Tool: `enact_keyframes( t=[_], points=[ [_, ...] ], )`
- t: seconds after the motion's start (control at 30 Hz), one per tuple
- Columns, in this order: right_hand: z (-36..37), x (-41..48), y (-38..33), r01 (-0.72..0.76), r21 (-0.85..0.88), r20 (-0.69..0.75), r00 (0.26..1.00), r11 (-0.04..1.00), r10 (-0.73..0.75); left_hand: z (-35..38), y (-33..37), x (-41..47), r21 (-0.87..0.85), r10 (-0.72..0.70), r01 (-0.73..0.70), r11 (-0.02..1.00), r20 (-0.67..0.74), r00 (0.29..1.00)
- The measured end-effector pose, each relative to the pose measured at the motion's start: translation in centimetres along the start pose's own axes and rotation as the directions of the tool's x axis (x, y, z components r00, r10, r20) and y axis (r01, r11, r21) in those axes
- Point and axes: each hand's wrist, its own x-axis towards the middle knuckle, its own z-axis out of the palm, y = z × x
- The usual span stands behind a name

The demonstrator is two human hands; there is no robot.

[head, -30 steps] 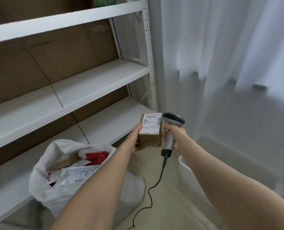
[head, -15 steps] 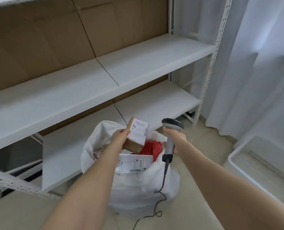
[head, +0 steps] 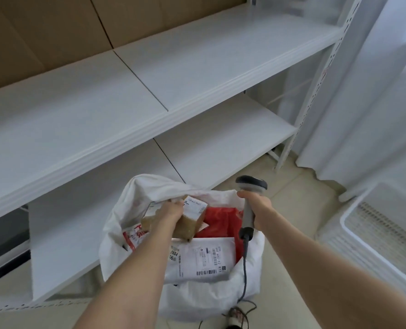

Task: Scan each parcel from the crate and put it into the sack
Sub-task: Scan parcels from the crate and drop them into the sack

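Observation:
My left hand [head: 170,211] grips a small brown cardboard parcel [head: 189,223] with a white label, held inside the mouth of the white sack [head: 135,205] on the floor. In the sack lie a red parcel [head: 223,222] and a white mailer [head: 203,260] with a barcode label. To the right of the sack's mouth, my right hand [head: 257,207] grips the handle of a grey barcode scanner [head: 250,186]; its cable [head: 244,269] hangs down over the sack's rim. The white crate [head: 353,224] stands at the right edge; its inside shows only a ribbed floor.
White metal shelves [head: 197,74] run behind the sack, with a lower shelf [head: 221,143] right behind its mouth and a perforated upright post [head: 315,84] at the right. A white curtain [head: 375,103] hangs beyond. Brown cardboard [head: 43,32] backs the shelving. Tiled floor lies between sack and crate.
My left hand has carried the brown parcel from beside the scanner down into the sack's mouth. The view has swung left and down; the scanner hand stays alongside.

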Motion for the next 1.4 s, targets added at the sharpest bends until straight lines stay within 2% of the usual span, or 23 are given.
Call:
enact_keyframes(
  t=[0.07, 0.13, 0.2, 0.23, 0.3, 0.37, 0.43, 0.5, 0.6, 0.73, 0.83, 0.87, 0.9, 0.97, 1.03, 1.13, 1.23, 1.3, 1.4],
  points=[
    [0.6, 2.1, -0.1, -0.012, -0.046, -0.022, 1.000, 0.999, 0.011, 0.8, 0.5, 1.0, 0.126, 0.103, -0.103, 0.987, 0.007, 0.995],
    [1.0, 4.0, 0.2, -0.010, -0.102, -0.061, 0.998, 0.995, 0.004, 1.7, 0.9, 1.6, 0.358, 0.208, -0.245, 0.901, 0.139, 0.968],
    [1.2, 5.2, 0.4, -0.003, -0.166, -0.118, 0.993, 0.986, -0.017, 2.4, 1.2, 2.0, 0.547, 0.178, -0.287, 0.786, 0.244, 0.953],
    [1.1, 5.7, 0.4, -0.004, -0.182, -0.147, 0.989, 0.983, -0.023, 2.4, 1.8, 2.3, 0.596, 0.159, -0.275, 0.754, 0.241, 0.957],
    [0.9, 6.5, 0.1, -0.016, -0.197, -0.208, 0.978, 0.980, -0.025, 2.3, 3.8, 3.5, 0.641, 0.228, -0.277, 0.716, 0.161, 0.960],
    [0.7, 7.6, 0.0, -0.049, -0.186, -0.263, 0.965, 0.981, -0.002, 2.6, 6.3, 5.1, 0.606, 0.428, -0.378, 0.700, 0.069, 0.901],
    [0.3, 8.9, 0.2, -0.081, -0.187, -0.279, 0.960, 0.979, 0.026, 3.6, 9.0, 6.9, 0.510, 0.538, -0.505, 0.696, 0.095, 0.838],
    [0.0, 10.1, 0.6, -0.112, -0.202, -0.292, 0.955, 0.973, 0.050, 5.5, 10.8, 8.6, 0.451, 0.508, -0.546, 0.706, 0.214, 0.834],
    [-0.5, 11.4, 0.8, -0.158, -0.129, -0.298, 0.948, 0.979, 0.114, 8.4, 11.5, 10.1, 0.375, 0.325, -0.499, 0.782, 0.438, 0.838],
    [-1.6, 11.5, 0.8, -0.325, -0.021, -0.191, 0.930, 0.946, 0.315, 10.7, 11.4, 9.9, 0.437, 0.194, -0.558, 0.705, 0.638, 0.745],
    [-1.4, 10.9, 1.5, -0.306, -0.015, -0.122, 0.946, 0.952, 0.302, 10.0, 11.7, 8.8, 0.419, 0.130, -0.577, 0.701, 0.721, 0.681],
    [-1.3, 10.5, 1.8, -0.280, -0.018, -0.124, 0.953, 0.960, 0.276, 9.5, 12.0, 8.7, 0.374, 0.183, -0.596, 0.711, 0.719, 0.670],
    [-1.2, 10.1, 1.9, -0.246, -0.016, -0.132, 0.961, 0.969, 0.242, 9.0, 12.4, 8.6, 0.310, 0.277, -0.599, 0.738, 0.671, 0.688],
    [-1.4, 9.1, 2.0, -0.197, -0.008, -0.148, 0.970, 0.980, 0.194, 7.1, 13.7, 8.3, 0.153, 0.450, -0.569, 0.808, 0.464, 0.763],
    [-1.9, 7.9, 1.9, -0.170, 0.012, -0.164, 0.972, 0.985, 0.170, 4.7, 15.3, 7.7, 0.024, 0.542, -0.566, 0.824, 0.260, 0.799],
    [-2.2, 5.6, 1.6, -0.185, -0.021, -0.122, 0.976, 0.982, 0.181, 1.8, 17.0, 6.6, -0.070, 0.562, -0.558, 0.827, 0.112, 0.819],
    [-1.1, 2.8, 1.3, -0.223, -0.075, 0.015, 0.974, 0.972, 0.225, 0.8, 16.5, 5.0, -0.143, 0.533, -0.525, 0.839, 0.024, 0.845],
    [-0.4, 1.1, 1.1, -0.246, -0.144, 0.081, 0.962, 0.959, 0.259, 0.6, 15.6, 3.9, -0.192, 0.510, -0.502, 0.843, -0.007, 0.860],
    [0.2, -1.1, 0.7, -0.236, -0.180, 0.149, 0.953, 0.955, 0.264, -0.5, 14.4, 2.7, -0.262, 0.521, -0.497, 0.827, 0.026, 0.853]
  ],
)
